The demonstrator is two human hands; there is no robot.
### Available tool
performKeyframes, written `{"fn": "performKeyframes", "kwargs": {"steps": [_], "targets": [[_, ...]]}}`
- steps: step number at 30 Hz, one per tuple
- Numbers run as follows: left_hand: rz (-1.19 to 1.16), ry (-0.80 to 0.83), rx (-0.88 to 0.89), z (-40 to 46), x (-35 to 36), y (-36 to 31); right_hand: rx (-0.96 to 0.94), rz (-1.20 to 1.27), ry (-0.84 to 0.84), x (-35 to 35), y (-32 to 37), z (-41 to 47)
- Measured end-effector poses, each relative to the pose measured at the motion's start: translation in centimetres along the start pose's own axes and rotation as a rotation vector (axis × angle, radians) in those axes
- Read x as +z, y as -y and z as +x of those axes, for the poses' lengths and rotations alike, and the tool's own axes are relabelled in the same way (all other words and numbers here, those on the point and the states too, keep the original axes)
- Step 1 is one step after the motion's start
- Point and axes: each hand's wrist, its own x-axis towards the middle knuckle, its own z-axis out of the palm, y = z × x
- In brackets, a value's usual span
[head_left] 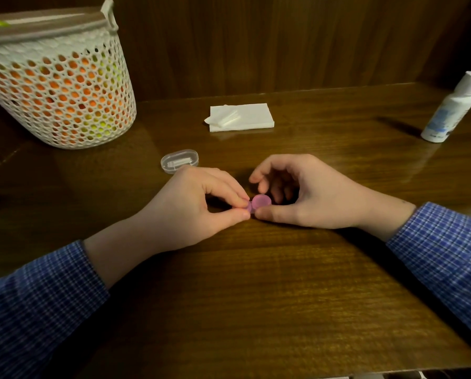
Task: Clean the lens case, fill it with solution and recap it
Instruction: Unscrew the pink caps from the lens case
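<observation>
A small pink lens case (259, 203) lies on the wooden table (256, 283) between my hands. My left hand (201, 203) pinches its left end between thumb and fingertips. My right hand (297, 192) arches over its right round cap, thumb against the near side and fingers curled around the far side. The left half of the case is hidden under my fingers. A white solution bottle (451, 110) with its cap on stands at the far right. A stack of white tissues (241, 117) lies at the back middle.
A white mesh basket (62, 86) holding orange and yellow items stands at the back left. A small clear plastic box (179, 160) lies just behind my left hand. A wooden panel wall rises behind the table.
</observation>
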Motion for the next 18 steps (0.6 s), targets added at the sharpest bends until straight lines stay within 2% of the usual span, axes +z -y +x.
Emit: {"fn": "performKeyframes", "kwargs": {"steps": [7,14,18], "targets": [[-0.005,-0.004,-0.001,0.00,0.04,0.10,-0.016,0.046,0.070,-0.36,0.19,-0.09],[-0.018,-0.005,-0.002,0.03,0.02,0.05,0.016,-0.021,0.011,-0.06,0.23,0.12],[-0.024,-0.002,-0.005,0.02,0.01,0.12,0.010,0.028,0.045,-0.24,0.25,0.11]]}}
